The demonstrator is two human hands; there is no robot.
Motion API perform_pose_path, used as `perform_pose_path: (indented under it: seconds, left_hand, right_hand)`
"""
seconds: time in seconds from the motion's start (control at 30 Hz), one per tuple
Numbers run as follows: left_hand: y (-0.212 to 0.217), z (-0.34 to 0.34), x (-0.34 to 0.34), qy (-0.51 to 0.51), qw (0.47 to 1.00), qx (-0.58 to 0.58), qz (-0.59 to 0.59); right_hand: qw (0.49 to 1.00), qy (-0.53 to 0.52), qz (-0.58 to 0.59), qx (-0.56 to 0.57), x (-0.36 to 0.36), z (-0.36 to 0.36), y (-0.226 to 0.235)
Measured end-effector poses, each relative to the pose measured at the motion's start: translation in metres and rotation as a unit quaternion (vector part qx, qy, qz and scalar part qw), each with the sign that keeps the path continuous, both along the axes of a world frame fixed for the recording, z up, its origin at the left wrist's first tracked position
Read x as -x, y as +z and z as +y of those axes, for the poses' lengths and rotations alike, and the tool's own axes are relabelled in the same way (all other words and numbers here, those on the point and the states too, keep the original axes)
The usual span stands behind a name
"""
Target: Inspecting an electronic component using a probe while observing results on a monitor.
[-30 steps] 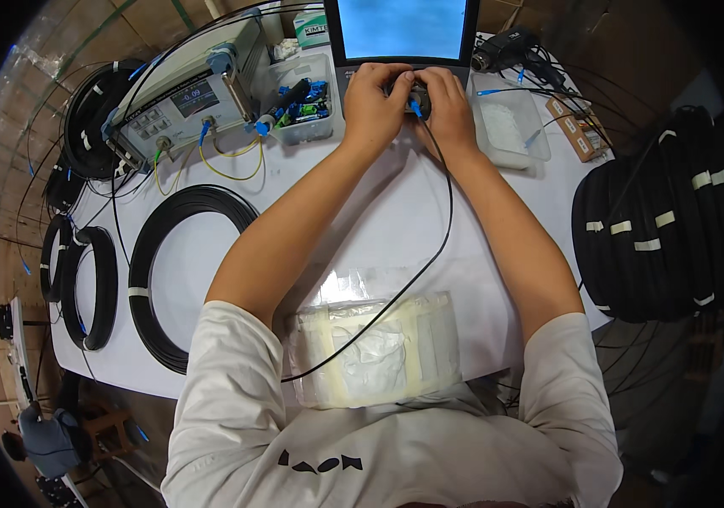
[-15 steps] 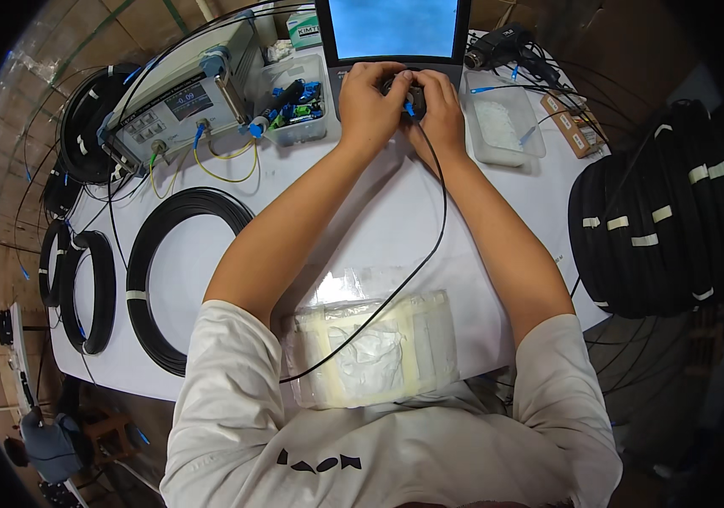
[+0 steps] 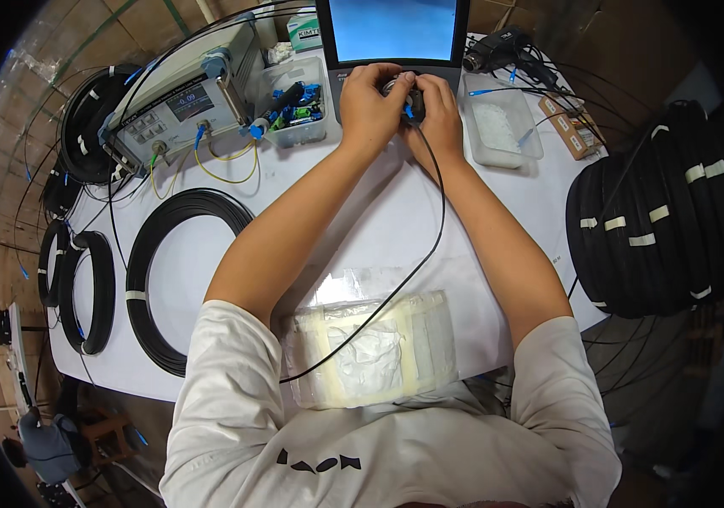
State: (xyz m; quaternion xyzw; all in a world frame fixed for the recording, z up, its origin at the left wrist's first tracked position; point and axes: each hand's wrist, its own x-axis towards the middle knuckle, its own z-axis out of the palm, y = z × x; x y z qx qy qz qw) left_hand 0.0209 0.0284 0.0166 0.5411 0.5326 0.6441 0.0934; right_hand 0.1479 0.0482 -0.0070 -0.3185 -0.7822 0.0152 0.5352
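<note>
Both hands meet at the far edge of the white bench [image 3: 430, 254], just in front of a laptop [image 3: 396, 38] whose screen glows pale blue. The left hand [image 3: 370, 106] is curled closed around a small dark round device [image 3: 403, 91], fingers wrapped over its top. The right hand [image 3: 438, 114] closes on the same device from the other side, and a small blue connector [image 3: 410, 111] shows between the two hands. A thin black cable [image 3: 430, 229] runs from the connector back along the bench between the forearms and crosses a clear plastic bag [image 3: 370, 347] holding white wipes, which lies at the near edge against the person's chest.

To the left of the laptop stands a grey test instrument [image 3: 184, 106] with a small display, yellow leads [image 3: 226, 165] looping out of its front. Between it and the laptop sits a clear tray [image 3: 294, 106] of blue and green connectors. On the right of the hands is another clear plastic tray [image 3: 502, 127] with white material inside. A large coil of black cable [image 3: 184, 279] lies flat on the left part of the bench, with smaller coils [image 3: 78, 292] beyond it at the left edge. A thick stack of black cable coils bound with white tape [image 3: 658, 229] hangs off the right end of the bench.
</note>
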Motion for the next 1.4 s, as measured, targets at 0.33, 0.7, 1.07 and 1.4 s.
perform_pose_path:
  seconds: [0.33,0.7,1.07,1.4]
  left_hand:
    - [0.001,-0.003,0.001,0.011,0.999,0.011,0.044]
    - [-0.004,0.001,0.005,-0.004,0.999,-0.003,0.035]
    - [-0.003,0.001,0.005,-0.004,0.999,-0.004,0.033]
    - [-0.003,0.000,0.005,0.000,0.999,-0.020,0.044]
  right_hand:
    - [0.994,-0.047,0.073,0.065,0.013,-0.002,-0.009]
    - [0.999,0.003,-0.019,-0.031,0.001,0.009,0.003]
    - [1.000,-0.011,0.009,-0.015,0.004,0.009,-0.003]
    - [1.000,-0.001,-0.006,-0.014,0.001,0.003,0.002]
